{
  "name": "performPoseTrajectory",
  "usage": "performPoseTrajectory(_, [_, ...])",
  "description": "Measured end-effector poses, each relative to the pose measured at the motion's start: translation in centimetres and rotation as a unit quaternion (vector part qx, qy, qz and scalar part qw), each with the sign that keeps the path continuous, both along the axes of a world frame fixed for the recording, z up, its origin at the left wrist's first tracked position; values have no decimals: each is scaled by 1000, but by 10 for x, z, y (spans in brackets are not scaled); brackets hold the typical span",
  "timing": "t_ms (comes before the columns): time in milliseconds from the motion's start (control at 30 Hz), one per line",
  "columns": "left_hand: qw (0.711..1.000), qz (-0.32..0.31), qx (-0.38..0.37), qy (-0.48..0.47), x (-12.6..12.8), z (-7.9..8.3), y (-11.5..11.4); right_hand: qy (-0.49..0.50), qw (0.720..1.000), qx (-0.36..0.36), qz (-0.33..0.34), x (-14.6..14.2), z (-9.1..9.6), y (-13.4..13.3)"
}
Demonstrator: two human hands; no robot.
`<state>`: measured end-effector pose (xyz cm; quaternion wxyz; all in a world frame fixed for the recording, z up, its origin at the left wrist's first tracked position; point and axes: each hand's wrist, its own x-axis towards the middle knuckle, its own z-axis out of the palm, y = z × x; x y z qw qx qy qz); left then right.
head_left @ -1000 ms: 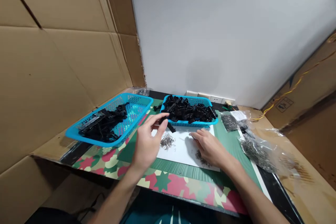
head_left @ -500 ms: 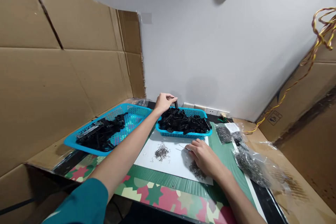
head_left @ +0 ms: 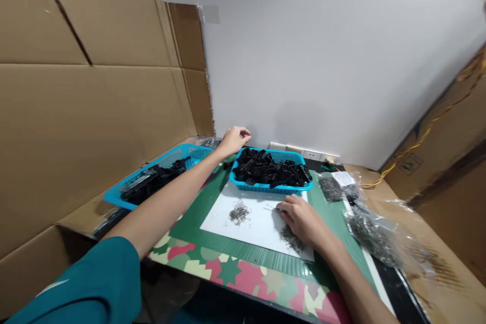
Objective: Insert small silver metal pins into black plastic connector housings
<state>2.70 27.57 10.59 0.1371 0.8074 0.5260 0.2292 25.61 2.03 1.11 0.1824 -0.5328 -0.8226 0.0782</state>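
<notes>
Left hand [head_left: 236, 138]: near back left corner of blue basket [head_left: 271, 189]; fingers curled toward thumb, cannot tell whether anything is between them.
Right hand [head_left: 301, 216]: pinching thin rod [head_left: 270, 207] over white sheet [head_left: 258, 230], beside right pile [head_left: 290, 238] of small metal pieces.
Left pile [head_left: 239, 212]: loose metal pieces, same sheet.
Black parts [head_left: 268, 168]: heaped in blue basket, beyond sheet.

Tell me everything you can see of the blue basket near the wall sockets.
The basket looks plastic: bright blue, roughly rectangular, with a rim and perforated sides. It stands upright at the far end of the white sheet, one long side in front. Jumbled black parts fill it, hiding its floor. The left hand is near its far left corner; whether they touch is unclear.
</notes>
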Motion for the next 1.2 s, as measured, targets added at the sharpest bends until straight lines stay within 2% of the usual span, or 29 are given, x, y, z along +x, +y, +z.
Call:
performPoseTrajectory(133, [994,73,-9,84,-83,16,-2,4,1000,-6,1,3,-5,0])
performPoseTrajectory(233, [979,129,-46,153,-141,17,-10,6,1000,-10,1,2,-7,1])
performPoseTrajectory(300, [968,152,-69,186,-167,11,-16,3,1000,-9,1,1,-7,1])
performPoseTrajectory(400, [960,164,-83,212,-183,-2,-20,6,1000,-8,-5,1,-7,0])
performPoseTrajectory(500, [962,167,-69,204,-183,-11,-20,20,1000,-13,-20,5,-4,-2])
performPoseTrajectory(600, [970,163,-45,175,-180,-11,-17,53,998,-25,-8,14,1,-3])
performPoseTrajectory(733, [980,153,-11,129,-174,-2,-16,103,995,-15,8,28,9,-3])
performPoseTrajectory(867, [984,151,46,79,-163,15,-25,135,991,-21,9,44,17,-3])
performPoseTrajectory(1033, [980,146,132,19,-140,33,-60,137,986,-93,-20,59,21,-5])
performPoseTrajectory(1167, [986,108,124,-37,-112,25,-111,153,978,-143,-16,62,15,-2])
performPoseTrajectory(1200, [987,90,106,-87,-104,20,-127,160,976,-147,-15,61,13,0])
